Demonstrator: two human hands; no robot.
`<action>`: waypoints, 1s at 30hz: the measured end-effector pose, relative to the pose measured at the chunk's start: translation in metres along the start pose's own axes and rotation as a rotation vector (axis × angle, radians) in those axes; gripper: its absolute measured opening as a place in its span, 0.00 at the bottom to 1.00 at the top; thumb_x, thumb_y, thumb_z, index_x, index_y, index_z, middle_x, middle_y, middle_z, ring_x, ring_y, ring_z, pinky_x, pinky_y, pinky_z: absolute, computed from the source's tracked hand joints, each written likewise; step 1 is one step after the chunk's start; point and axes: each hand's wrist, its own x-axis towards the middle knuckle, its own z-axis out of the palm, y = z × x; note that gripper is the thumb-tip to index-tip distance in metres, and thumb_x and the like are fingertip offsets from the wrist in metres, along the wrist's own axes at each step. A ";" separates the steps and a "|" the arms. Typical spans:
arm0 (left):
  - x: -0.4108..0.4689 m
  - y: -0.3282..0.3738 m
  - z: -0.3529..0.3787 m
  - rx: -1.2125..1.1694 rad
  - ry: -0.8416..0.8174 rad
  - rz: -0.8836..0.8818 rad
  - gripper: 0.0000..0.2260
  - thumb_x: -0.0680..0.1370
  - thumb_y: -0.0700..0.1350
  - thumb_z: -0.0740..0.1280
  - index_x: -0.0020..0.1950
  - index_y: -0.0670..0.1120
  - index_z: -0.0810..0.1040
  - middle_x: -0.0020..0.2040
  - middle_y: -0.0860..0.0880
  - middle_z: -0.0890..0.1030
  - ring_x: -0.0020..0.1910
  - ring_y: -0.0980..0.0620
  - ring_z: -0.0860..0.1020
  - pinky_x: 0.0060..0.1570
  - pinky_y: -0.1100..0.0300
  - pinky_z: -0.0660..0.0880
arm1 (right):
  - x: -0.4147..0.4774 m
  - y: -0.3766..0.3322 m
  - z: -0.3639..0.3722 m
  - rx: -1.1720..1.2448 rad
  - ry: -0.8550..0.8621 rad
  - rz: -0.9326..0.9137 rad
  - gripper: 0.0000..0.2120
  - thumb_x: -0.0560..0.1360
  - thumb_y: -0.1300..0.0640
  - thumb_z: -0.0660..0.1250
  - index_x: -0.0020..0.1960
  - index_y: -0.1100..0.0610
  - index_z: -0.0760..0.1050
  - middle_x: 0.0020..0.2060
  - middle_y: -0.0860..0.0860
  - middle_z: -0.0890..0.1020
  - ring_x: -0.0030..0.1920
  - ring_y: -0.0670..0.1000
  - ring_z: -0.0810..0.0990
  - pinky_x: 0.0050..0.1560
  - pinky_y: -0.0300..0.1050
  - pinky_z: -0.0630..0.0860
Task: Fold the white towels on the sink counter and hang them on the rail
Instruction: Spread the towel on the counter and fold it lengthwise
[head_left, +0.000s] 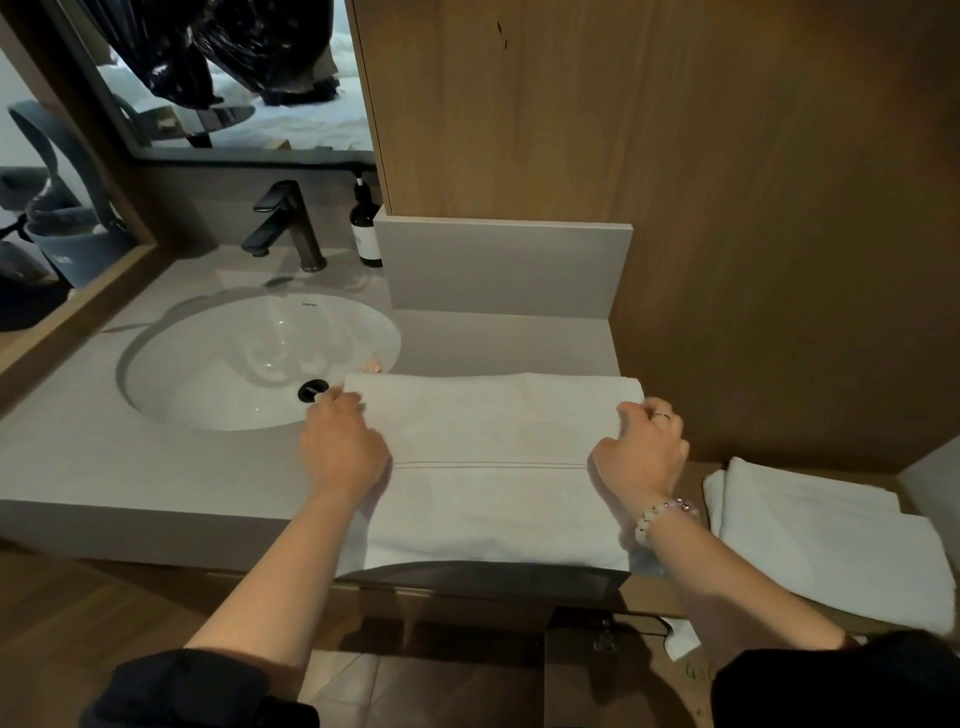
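— Head view: where is the towel?

— The white towel lies flat on the sink counter, just right of the basin. Its long axis runs left to right, along the counter's front edge, and its near edge hangs over that edge.

— And your hands?

— Your left hand curls its fingers on the towel's far left corner. Your right hand, bracelet at the wrist, grips the far right corner. Both are closed on cloth.

— Anything else white?

— A second towel, folded, lies lower at your right, apart from the first.
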 end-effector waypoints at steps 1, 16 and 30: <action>0.001 0.011 0.001 0.031 0.000 0.112 0.22 0.76 0.41 0.62 0.70 0.41 0.67 0.72 0.42 0.64 0.70 0.42 0.63 0.68 0.51 0.61 | 0.001 -0.008 0.001 -0.027 0.007 -0.079 0.22 0.73 0.61 0.63 0.67 0.55 0.71 0.70 0.53 0.66 0.69 0.54 0.62 0.65 0.49 0.62; 0.009 0.067 0.056 0.311 -0.424 0.588 0.24 0.83 0.53 0.42 0.77 0.48 0.39 0.77 0.49 0.37 0.75 0.49 0.35 0.71 0.54 0.32 | 0.024 -0.057 0.053 -0.458 -0.437 -0.629 0.26 0.83 0.49 0.41 0.77 0.53 0.37 0.77 0.48 0.39 0.76 0.49 0.35 0.72 0.55 0.34; 0.021 0.049 0.065 0.139 -0.536 0.475 0.31 0.79 0.63 0.45 0.77 0.50 0.41 0.77 0.50 0.36 0.76 0.52 0.36 0.71 0.58 0.35 | 0.042 -0.029 0.059 -0.186 -0.479 -0.529 0.37 0.76 0.33 0.46 0.78 0.50 0.42 0.77 0.47 0.41 0.76 0.47 0.39 0.74 0.46 0.39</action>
